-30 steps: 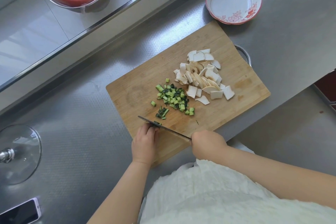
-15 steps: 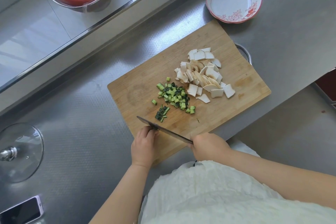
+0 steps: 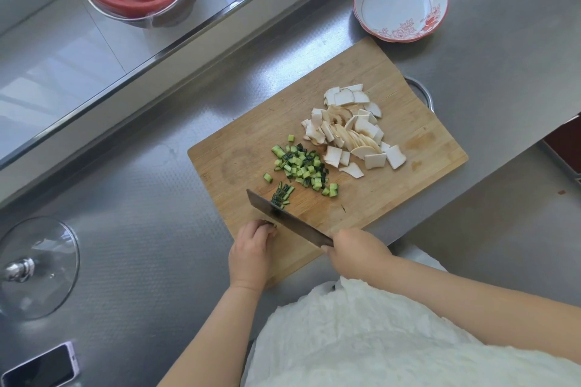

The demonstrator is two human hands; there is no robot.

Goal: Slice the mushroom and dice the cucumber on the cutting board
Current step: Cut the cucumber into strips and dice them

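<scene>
Steel counter (image 3: 141, 229) carries a glass lid (image 3: 37, 264) and a phone (image 3: 41, 367) at far left. On the near left corner of the cutting board (image 3: 393, 198) the left hand (image 3: 251, 251) curls its fingers over the last bit of cucumber (image 3: 268, 223); only a dark sliver of it shows at the fingertips, so its long axis cannot be told. Touching those fingertips on their right, the knife (image 3: 283, 217) runs slantwise from its tip at far left to the handle at near right, where the right hand (image 3: 352, 253) grips it. The left hand is plainly the nearer to the remnant. Just past the blade lie thin cucumber strips (image 3: 283, 195), then the diced cucumber (image 3: 301, 166), then the sliced mushroom (image 3: 352, 132), all on the board. The next cut seems to depend on the blade dropping just beside the knuckles. A flowered bowl (image 3: 401, 0) stands beyond the board's far right corner.
</scene>
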